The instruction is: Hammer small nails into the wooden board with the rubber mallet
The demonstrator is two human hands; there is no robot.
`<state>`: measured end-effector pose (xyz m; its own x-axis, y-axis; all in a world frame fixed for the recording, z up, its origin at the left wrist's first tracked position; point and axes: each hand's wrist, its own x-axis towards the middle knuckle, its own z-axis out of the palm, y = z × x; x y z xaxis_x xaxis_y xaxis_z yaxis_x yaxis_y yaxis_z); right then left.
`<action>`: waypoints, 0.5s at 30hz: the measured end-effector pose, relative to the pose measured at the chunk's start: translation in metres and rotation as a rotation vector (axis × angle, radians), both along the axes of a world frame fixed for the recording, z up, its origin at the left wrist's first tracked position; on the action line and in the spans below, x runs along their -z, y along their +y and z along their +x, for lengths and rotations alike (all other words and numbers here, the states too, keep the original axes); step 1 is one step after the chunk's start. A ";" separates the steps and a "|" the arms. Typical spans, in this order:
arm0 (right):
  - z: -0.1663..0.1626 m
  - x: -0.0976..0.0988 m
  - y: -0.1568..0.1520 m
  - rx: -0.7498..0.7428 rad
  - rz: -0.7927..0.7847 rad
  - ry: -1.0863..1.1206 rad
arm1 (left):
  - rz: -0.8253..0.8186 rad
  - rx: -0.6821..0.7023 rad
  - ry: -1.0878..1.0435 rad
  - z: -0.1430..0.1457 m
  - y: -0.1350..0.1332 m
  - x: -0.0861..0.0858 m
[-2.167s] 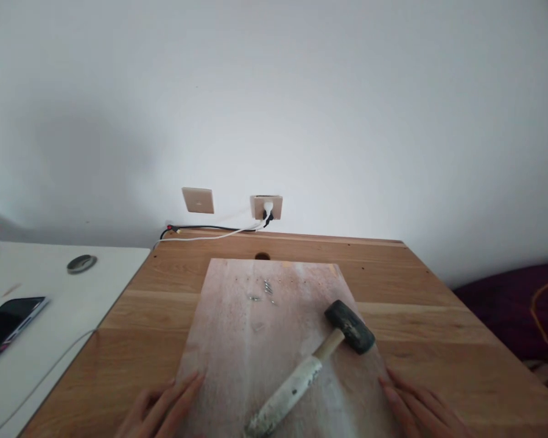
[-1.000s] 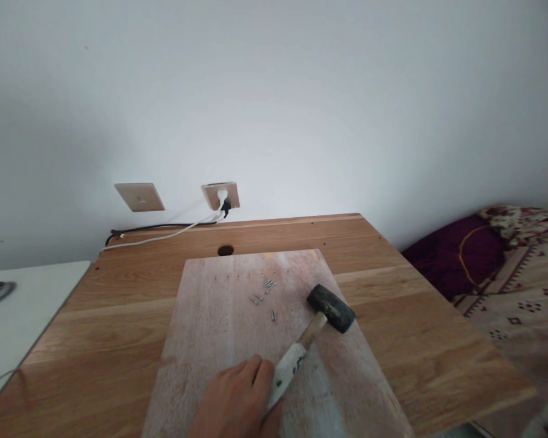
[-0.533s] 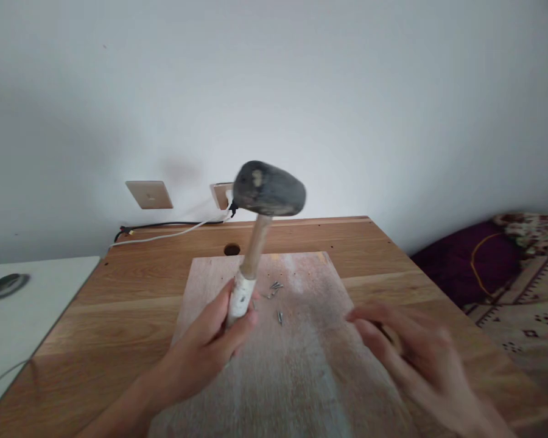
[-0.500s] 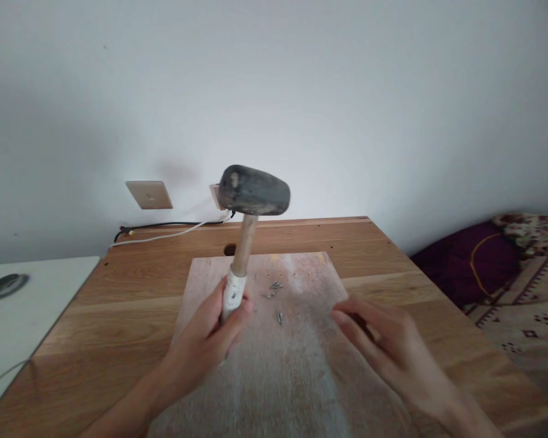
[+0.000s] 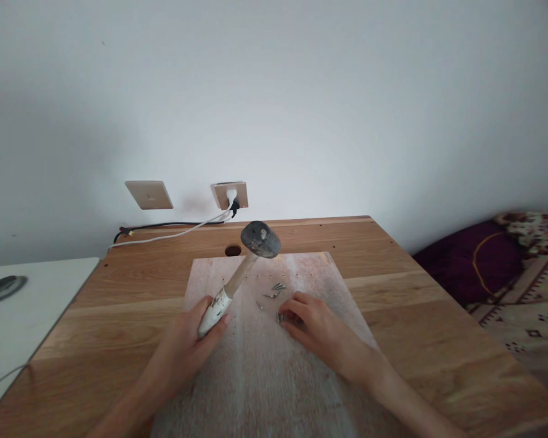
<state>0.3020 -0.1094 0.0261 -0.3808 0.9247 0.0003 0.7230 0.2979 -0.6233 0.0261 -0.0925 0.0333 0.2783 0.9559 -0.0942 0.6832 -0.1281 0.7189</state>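
Observation:
My left hand [image 5: 194,340] is wrapped round the white-covered grip of a rubber mallet [image 5: 260,239]. The mallet has a dark, scuffed head and a pale wooden handle, and it tilts up and away to the right over a worn board [image 5: 274,383]. My right hand [image 5: 313,322] is low over the board, its thumb and fingers curled round a few small metal nails [image 5: 279,317], partly hidden by the fingertips. Just beyond the fingers lies a little group of loose nails [image 5: 277,287], with a single nail [image 5: 259,305] to their left. A row of small dots crosses the board's far part.
The board rests on a wooden table [image 5: 406,316] against a white wall. Behind are a socket with a plug [image 5: 231,194], a wall plate [image 5: 149,194] and cables [image 5: 164,236]. A white surface [image 5: 36,328] adjoins on the left; purple fabric [image 5: 470,261] is at the right.
My right hand has moved left and down onto the nearer nails. My left hand has lowered the mallet and turned it, so the wall socket now shows.

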 end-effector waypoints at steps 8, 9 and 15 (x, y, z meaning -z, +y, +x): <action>0.007 0.005 -0.005 0.132 -0.024 0.179 | 0.077 0.132 -0.007 0.021 0.031 -0.035; 0.014 0.004 -0.003 0.160 -0.005 0.225 | 0.078 0.147 -0.025 0.026 0.031 -0.036; 0.075 0.010 0.043 0.435 0.189 0.334 | -0.030 0.243 -0.036 0.049 0.026 -0.026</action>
